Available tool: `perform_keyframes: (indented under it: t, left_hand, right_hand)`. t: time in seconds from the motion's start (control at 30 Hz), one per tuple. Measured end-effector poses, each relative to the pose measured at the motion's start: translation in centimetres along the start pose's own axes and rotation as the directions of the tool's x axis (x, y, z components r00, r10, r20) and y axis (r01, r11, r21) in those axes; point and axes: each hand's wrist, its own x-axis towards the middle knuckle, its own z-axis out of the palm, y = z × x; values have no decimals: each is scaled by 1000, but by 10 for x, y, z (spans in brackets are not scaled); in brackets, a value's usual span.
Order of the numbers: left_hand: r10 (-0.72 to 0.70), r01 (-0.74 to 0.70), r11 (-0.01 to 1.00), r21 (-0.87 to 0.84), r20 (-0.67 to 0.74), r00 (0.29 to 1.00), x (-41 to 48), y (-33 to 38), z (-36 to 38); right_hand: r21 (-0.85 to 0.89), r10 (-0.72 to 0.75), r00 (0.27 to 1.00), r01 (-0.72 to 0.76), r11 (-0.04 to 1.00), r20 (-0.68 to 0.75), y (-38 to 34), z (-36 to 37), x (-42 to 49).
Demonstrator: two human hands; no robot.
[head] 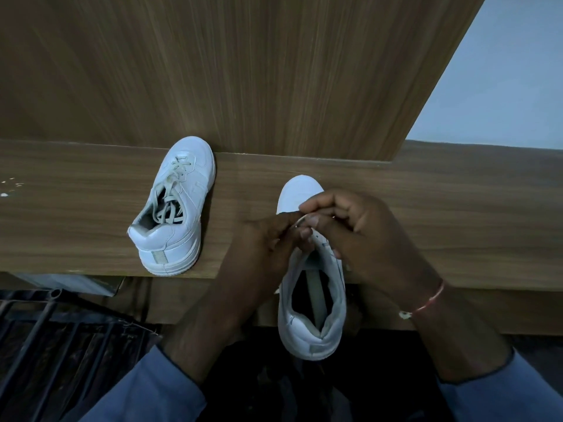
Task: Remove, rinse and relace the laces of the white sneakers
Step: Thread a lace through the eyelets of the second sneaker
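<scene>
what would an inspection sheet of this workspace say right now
surface: wooden ledge
job's things: laced sneaker stands on the ledge; second sneaker has its heel overhanging the edge and its near eyelets bare; lace above it
clutter: white specks at the ledge's left end
grippers: left hand and right hand both pinch the lace with their fingers
cables: nothing seen
surroundings: wood panel behind, pale wall on the right, dark metal rack below left
</scene>
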Motion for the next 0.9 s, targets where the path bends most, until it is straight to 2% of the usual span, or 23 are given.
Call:
perform_keyframes:
  t: [0.07,0.13,0.2,0.33,0.5,0.67,0.77,0.83,0.9]
  left_hand:
    - [-103,100,993,-61,-61,993,3,0,-4]
    - [-219,203,974,-105,-180,959,7,-3,-10]
    - [-303,263,949,-176,-275,912,10,-11,-17]
    - [-422,331,898,-289,-353,835,13,-27,-22]
    - [-379,326,924,-199,-375,846,14,-32,-24]
    - [-267,287,958,13,-328,906,12,-37,-22]
    - [-234,302,938,172,-328,915,14,-37,-26]
    - [-291,339,931,132,-289,912,14,-39,-26]
    - [-395,410,912,12,-244,885,14,-43,-25]
  right_hand:
    - [-133,-24,999,20,991,-26,12,-7,2]
    - [-270,-34,997,12,963,-76,24,-18,4]
    - [-318,-21,993,-15,948,-112,33,-27,4]
    - [-354,-7,990,-44,934,-139,41,-33,5]
    - [-414,42,984,-111,903,-171,49,-28,8]
    - [-329,97,972,-165,930,-214,43,-26,7]
    - [-270,122,970,-178,946,-212,41,-22,8]
    - [-282,113,979,-159,946,-169,42,-20,8]
    - [-334,112,988,-140,932,-104,45,-19,8]
